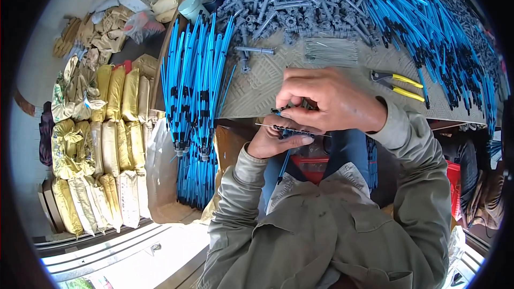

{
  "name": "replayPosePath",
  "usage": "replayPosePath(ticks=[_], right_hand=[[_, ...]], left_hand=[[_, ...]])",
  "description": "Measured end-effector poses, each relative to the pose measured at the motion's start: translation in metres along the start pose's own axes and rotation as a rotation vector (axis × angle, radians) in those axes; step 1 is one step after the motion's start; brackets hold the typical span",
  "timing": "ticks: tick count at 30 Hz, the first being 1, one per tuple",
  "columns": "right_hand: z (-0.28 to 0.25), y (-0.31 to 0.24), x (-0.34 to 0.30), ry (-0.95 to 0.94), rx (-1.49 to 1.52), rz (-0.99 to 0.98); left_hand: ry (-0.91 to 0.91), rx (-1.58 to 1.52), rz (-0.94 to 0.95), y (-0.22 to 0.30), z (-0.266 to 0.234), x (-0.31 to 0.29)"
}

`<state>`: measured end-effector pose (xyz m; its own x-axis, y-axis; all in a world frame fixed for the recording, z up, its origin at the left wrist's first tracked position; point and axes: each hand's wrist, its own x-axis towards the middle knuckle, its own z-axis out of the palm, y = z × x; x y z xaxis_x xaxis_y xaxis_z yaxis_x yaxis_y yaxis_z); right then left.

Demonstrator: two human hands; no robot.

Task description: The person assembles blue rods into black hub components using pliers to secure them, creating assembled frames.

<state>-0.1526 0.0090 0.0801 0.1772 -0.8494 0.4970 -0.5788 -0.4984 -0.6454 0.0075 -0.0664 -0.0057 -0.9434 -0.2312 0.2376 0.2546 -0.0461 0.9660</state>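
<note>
My left hand is closed near the table's front edge, gripping a small black piece. A thin straight wire runs across that piece and sticks out at both sides. Below the left hand a blue rod with a dark tip hangs down; whether it joins the black piece is hidden. Just above, my right hand has its fingers curled in a pinch close to another dark bit, and what lies between its fingertips is hidden. Beyond the hands lies a bundle of thin metal wires.
Pliers with yellow handles lie right on the table. Grey plastic parts are heaped at the back. Blue rods with black ends stand bunched at left, and more blue rods pile up right. Wrapped packages are stacked far left.
</note>
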Motion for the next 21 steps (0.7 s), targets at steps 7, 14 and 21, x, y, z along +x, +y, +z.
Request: replayPosePath(ticks=[7,14,21], right_hand=[[-0.001,0.002,-0.003,-0.034,-0.03,0.009],[-0.005,-0.002,-0.001,-0.085,-0.214,-0.004],[-0.005,-0.005,-0.002,-0.07,-0.43,-0.061]], left_hand=[[0.044,-0.035,-0.009,0.002,0.004,-0.002],[0.057,0.017,-0.037,0.005,0.009,-0.002],[0.204,0.057,-0.057,0.0,0.018,-0.001]])
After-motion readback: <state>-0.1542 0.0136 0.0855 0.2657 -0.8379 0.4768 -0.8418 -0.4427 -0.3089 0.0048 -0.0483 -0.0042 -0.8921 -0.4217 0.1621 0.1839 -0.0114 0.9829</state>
